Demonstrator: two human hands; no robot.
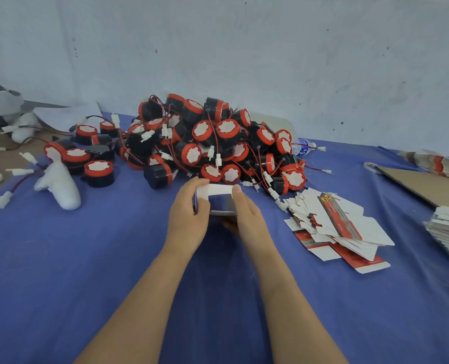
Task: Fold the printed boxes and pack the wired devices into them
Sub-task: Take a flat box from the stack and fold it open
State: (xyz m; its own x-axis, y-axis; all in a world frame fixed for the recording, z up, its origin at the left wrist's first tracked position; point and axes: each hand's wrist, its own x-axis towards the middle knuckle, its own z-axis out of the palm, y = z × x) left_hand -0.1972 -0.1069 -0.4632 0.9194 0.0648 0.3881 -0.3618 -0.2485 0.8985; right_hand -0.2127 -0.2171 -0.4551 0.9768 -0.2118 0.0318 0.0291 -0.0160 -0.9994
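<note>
Head view: white half-folded box (pixel 219 197)

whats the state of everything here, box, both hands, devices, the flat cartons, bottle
box: squared up, top open, held between both hands
left hand: grips the box's left side
right hand: grips the box's right side
wired devices: loose in a heap, unpacked
flat cartons: unfolded, in a loose pile
water bottle: lying on its side behind the heap

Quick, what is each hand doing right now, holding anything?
Left hand: holding the box by its left side, fingers curled round it.
Right hand: holding the same box by its right side.
</note>
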